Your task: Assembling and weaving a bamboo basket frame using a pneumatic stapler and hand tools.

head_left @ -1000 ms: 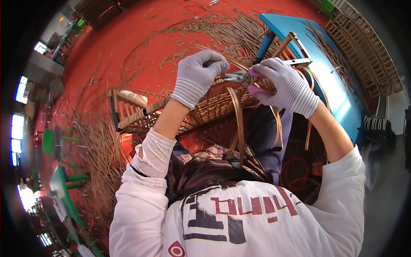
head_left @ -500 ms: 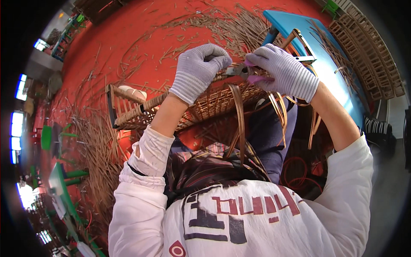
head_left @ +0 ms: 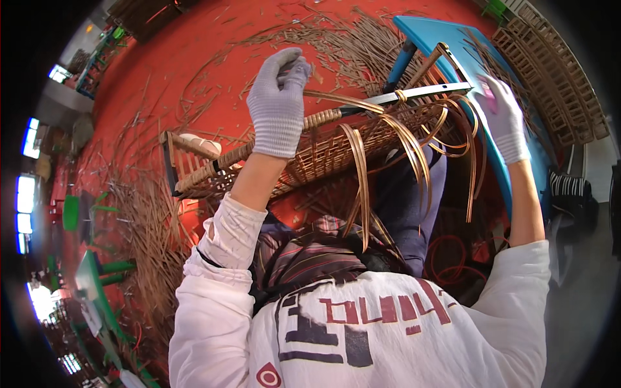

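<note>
My left hand (head_left: 277,103), in a grey-white knit glove, is raised over the basket's far edge with its fingers curled. A rattan strip (head_left: 343,99) runs to it from the right. Over the blue table, my gloved right hand (head_left: 504,123) has the pink handle of the cutters (head_left: 488,98) at its fingers; the jaws are not visible. Lying across my lap is a woven rattan basket piece (head_left: 330,158) with a dark metal frame. Its rim is wrapped on the left, while a bare metal bar (head_left: 427,90) shows on the right. Several loose strips (head_left: 414,155) droop from it.
The blue table (head_left: 427,35) stands at the right, with thin strips on it. Cut rattan scraps (head_left: 362,48) litter the red floor. Slatted wooden racks (head_left: 550,84) are at the far right, and a green-edged table (head_left: 94,284) is at the left.
My right hand has moved right with the pink-handled cutters, from the basket rim to the blue table. My left hand has risen and shifted left, away from the rim.
</note>
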